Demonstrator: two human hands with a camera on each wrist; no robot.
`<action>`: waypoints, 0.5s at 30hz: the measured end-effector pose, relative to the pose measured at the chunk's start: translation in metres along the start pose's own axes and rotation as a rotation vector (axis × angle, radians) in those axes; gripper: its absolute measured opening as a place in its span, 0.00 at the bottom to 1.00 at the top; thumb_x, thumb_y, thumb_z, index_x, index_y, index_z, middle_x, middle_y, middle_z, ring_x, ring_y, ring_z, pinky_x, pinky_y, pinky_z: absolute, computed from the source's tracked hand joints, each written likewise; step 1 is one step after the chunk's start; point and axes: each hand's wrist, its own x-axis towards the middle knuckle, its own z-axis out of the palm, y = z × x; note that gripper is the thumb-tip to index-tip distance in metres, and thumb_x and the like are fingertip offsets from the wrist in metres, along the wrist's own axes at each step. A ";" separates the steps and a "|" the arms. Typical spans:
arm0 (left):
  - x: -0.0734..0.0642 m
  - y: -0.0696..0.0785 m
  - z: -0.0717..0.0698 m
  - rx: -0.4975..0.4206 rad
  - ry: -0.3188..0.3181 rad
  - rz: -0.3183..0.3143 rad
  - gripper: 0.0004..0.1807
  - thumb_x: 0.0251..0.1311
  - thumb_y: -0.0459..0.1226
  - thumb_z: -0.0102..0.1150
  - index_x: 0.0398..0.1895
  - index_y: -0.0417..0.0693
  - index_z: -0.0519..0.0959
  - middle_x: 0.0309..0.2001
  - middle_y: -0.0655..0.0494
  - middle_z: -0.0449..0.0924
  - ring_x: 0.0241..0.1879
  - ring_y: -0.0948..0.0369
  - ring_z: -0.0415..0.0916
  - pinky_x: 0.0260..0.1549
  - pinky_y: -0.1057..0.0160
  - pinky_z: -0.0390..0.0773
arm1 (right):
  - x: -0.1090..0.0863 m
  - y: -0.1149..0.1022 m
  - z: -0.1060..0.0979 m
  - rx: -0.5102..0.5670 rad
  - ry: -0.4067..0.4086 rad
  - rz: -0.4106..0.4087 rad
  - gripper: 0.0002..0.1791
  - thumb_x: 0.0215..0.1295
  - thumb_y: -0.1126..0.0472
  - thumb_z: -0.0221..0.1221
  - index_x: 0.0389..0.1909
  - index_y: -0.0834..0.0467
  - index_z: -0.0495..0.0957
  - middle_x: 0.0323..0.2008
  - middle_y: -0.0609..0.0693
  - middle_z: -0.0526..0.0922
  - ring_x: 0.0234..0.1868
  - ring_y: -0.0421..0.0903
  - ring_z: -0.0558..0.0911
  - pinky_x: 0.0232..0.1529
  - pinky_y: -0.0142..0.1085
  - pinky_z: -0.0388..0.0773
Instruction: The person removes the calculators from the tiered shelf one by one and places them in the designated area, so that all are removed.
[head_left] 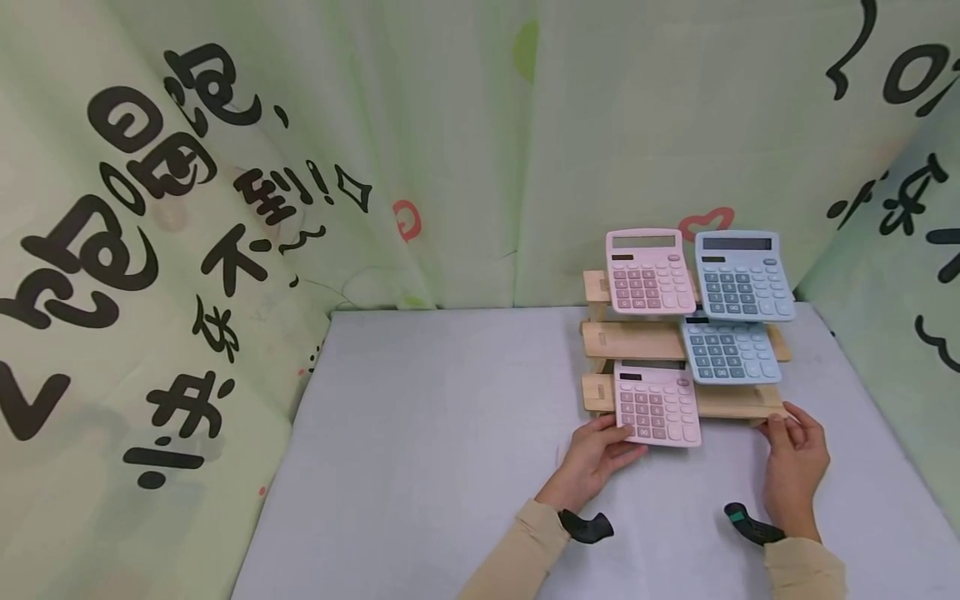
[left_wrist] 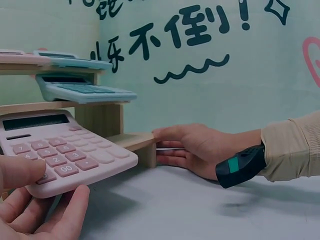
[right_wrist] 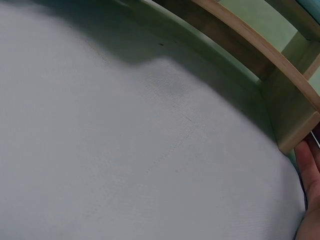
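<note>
A pink calculator (head_left: 657, 406) lies tilted at the lowest step of a three-tier wooden display rack (head_left: 738, 401), its lower edge jutting past the front. My left hand (head_left: 592, 458) pinches its lower left corner, thumb on the keys and fingers beneath, as the left wrist view shows. At the rack's lower right end, my right hand (head_left: 798, 458) grips the shelf corner, with fingers along the side panel. Part of that hand (right_wrist: 311, 185) shows beside the panel in the right wrist view.
On the top tier lean another pink calculator (head_left: 651, 272) and a blue calculator (head_left: 744, 277). A second blue calculator (head_left: 731, 352) sits on the middle tier, towards the right. The rack stands on a white-covered table (head_left: 420, 433), with a printed curtain (head_left: 450, 150) behind.
</note>
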 end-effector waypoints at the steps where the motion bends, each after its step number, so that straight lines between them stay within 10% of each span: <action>1: 0.000 0.000 0.000 0.000 -0.001 0.000 0.16 0.68 0.25 0.60 0.57 0.36 0.80 0.51 0.41 0.86 0.47 0.51 0.87 0.59 0.45 0.83 | 0.000 0.000 0.000 -0.001 -0.001 0.001 0.28 0.78 0.54 0.57 0.75 0.48 0.65 0.48 0.38 0.78 0.50 0.31 0.82 0.46 0.12 0.76; 15: -0.007 0.000 -0.007 0.018 -0.049 0.023 0.17 0.68 0.26 0.61 0.59 0.39 0.80 0.52 0.42 0.86 0.46 0.53 0.88 0.57 0.48 0.85 | 0.001 -0.001 0.000 0.009 -0.004 0.006 0.27 0.78 0.55 0.56 0.74 0.48 0.65 0.48 0.38 0.79 0.51 0.32 0.81 0.45 0.12 0.76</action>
